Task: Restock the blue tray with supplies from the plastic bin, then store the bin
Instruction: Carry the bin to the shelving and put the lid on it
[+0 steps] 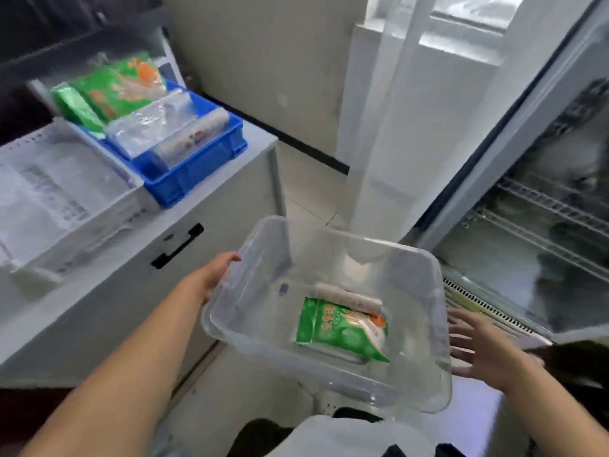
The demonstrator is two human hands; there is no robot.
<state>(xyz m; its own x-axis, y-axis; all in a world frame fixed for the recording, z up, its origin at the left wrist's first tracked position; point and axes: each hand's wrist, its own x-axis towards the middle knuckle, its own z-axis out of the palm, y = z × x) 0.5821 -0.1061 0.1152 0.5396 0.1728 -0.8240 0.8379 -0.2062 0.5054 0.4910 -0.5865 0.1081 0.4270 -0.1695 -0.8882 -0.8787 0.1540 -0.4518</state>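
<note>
Plastic bin (346,237): clear, held in the air at near centre, tilted, in front of the white cabinet (214,206).
Left hand (214,275): on the bin's left rim, thumb over the edge. The fingers are hidden behind the wall, but it reads as a grip on the rim.
Right hand (478,347): wide open with fingers straight and spread, holding nothing, just beside the bin's right wall. Can't tell if the fingertips touch the wall; motion blur there.
In the bin: one green packet (339,331) lying flat on the floor toward the right side, with a pale pinkish roll (349,296) just beyond it, touching or overlapping its far edge.
Blue tray (197,173): far left, on the cabinet top. It holds green packets (115,87) at its far end, clear bags (148,127) in the middle and a second roll (194,135) along the right wall.
White perforated tray (82,222): directly left of the blue tray, side by side with it.
Black handle (178,247) on the cabinet front, below the trays.
Open fridge (527,258) on the right, with wire shelves (543,206) showing; what's on them is too blurred to read.
</note>
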